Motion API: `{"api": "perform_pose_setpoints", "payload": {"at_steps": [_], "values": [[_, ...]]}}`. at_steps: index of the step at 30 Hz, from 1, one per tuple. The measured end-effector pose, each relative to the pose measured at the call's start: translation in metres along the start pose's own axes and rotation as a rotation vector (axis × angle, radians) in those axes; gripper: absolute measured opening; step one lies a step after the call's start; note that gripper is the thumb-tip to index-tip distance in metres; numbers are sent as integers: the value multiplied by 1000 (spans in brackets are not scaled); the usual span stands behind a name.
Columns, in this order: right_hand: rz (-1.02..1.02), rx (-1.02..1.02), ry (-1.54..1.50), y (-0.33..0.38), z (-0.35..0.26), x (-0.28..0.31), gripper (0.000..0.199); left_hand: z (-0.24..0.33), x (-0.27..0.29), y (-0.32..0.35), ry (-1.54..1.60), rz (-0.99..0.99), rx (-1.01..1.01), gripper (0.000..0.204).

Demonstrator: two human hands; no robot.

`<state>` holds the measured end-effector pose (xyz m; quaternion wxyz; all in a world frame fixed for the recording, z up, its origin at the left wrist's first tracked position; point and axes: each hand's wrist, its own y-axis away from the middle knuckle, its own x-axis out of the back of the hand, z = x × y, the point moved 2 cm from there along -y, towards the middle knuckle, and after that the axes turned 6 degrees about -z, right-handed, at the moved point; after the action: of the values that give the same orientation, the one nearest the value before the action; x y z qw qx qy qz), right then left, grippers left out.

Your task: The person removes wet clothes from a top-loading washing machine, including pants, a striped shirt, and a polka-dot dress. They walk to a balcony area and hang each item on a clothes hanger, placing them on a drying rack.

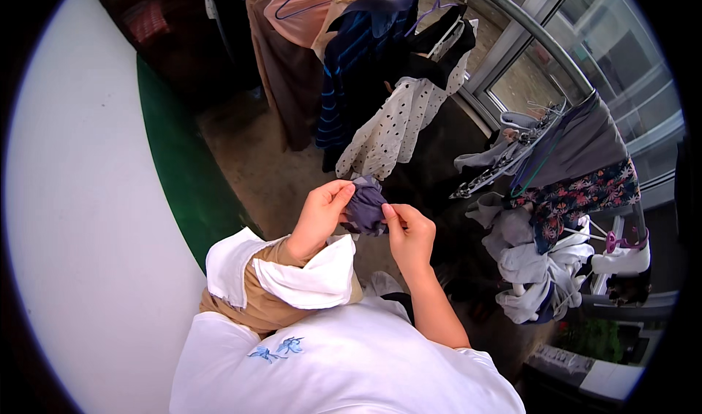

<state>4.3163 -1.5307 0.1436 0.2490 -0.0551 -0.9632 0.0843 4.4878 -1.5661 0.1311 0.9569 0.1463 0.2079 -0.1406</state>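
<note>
Between my two hands is a small, bunched dark purple-grey piece of cloth with lighter grey patches; its exact kind is not clear. My left hand pinches its left side with thumb and fingers. On the opposite side, my right hand grips the edge, thumb on top. Over my left forearm hang a tan garment and white cloths. Just beyond my hands, a white blouse with dark spots hangs down.
A curved metal rail carries a striped navy garment, peach and brown clothes, and a floral garment. White laundry and a clip hanger hang at right. A white and green wall stands left; windows lie behind the rail.
</note>
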Motion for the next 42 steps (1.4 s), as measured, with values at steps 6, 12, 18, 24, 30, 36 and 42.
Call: {"api": "perform_pose_setpoints", "payload": {"at_steps": [6,12,18,24,30,36,42], "values": [[45,-154,-229,-1,-4,-2,20,6,24,-15,-46,-64,5,21],[123,-184,-484,1,15,6,22,17,23,-19,67,-41,83,17],[139,-305,-899,0,34,11,20,18,7,-12,351,-321,234,16],[-174,-318,-1424,-2,71,10,24,15,25,-17,-8,-170,283,23],[-291,-325,-1500,-25,20,-22,23,-27,22,-49,-406,-450,284,39],[2,-182,-1596,-50,-10,-4,28,8,88,-85,310,-177,325,24],[-56,-82,-1043,-19,23,46,27,81,186,-127,840,-401,452,38]]}}
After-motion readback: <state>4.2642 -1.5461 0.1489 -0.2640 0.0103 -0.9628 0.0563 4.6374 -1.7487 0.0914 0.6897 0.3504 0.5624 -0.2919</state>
